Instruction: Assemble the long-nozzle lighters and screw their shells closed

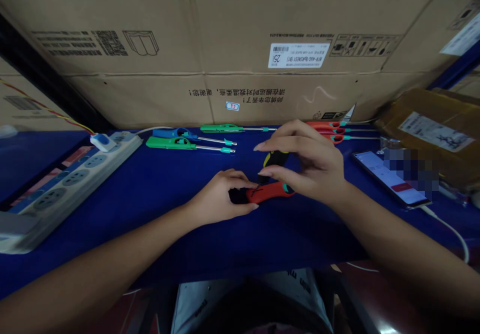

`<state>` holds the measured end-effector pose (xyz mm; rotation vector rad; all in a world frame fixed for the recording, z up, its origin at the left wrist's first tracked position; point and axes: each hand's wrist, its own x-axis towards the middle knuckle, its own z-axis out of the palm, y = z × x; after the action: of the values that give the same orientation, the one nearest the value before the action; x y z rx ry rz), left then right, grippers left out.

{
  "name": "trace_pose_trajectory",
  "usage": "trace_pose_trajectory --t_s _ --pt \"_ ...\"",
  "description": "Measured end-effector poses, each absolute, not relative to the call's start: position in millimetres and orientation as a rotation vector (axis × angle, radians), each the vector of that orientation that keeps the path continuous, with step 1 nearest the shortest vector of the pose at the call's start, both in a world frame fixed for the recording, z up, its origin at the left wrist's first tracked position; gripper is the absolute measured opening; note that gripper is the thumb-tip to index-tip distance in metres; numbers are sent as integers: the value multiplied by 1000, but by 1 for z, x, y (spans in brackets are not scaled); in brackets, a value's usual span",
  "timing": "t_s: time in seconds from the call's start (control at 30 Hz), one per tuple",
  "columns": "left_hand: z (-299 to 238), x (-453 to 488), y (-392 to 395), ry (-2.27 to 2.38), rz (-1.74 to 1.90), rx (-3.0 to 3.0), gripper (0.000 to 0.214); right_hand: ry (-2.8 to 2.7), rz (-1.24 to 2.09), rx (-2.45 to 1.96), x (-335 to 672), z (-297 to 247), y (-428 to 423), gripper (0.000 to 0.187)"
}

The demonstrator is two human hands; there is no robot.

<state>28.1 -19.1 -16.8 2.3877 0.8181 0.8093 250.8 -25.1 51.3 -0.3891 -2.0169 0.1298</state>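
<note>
My left hand (219,199) pinches the end of a red utility lighter (270,192) and keeps it lying on the blue tabletop. Between the thumb and fingers of my right hand (317,166) is a short screwdriver (276,159) with a black and yellow handle. It stands nearly upright above the red lighter, its lower end close to the lighter's body; whether the tip sits in a screw is too small to tell. My right hand covers the lighter's far end.
Behind my hands lie a blue lighter (174,133), two green lighters (170,143) and several red lighters (325,125). A power strip (90,166) runs along the left. On the right are a cabled phone (390,176) and a taped parcel (437,124). A cardboard box (232,34) walls off the back.
</note>
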Motion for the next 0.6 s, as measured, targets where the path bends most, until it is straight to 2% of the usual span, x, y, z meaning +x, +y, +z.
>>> trace_pose_trajectory --t_s 0.07,0.2,0.37,0.5,0.6 --pt "-16 28 -19 821 814 2379 31 -2055 161 -377 252 53 -25 33" --pt "-16 28 -19 803 817 2381 33 -2099 362 -331 251 55 -28 45" --pt "-19 28 -18 797 828 2384 31 -2013 189 -385 252 54 -27 36" --pt "-20 28 -18 795 830 2365 31 -2141 430 -326 252 55 -29 48" --pt "-20 28 -19 797 824 2362 29 -2094 373 -328 250 54 -31 40"
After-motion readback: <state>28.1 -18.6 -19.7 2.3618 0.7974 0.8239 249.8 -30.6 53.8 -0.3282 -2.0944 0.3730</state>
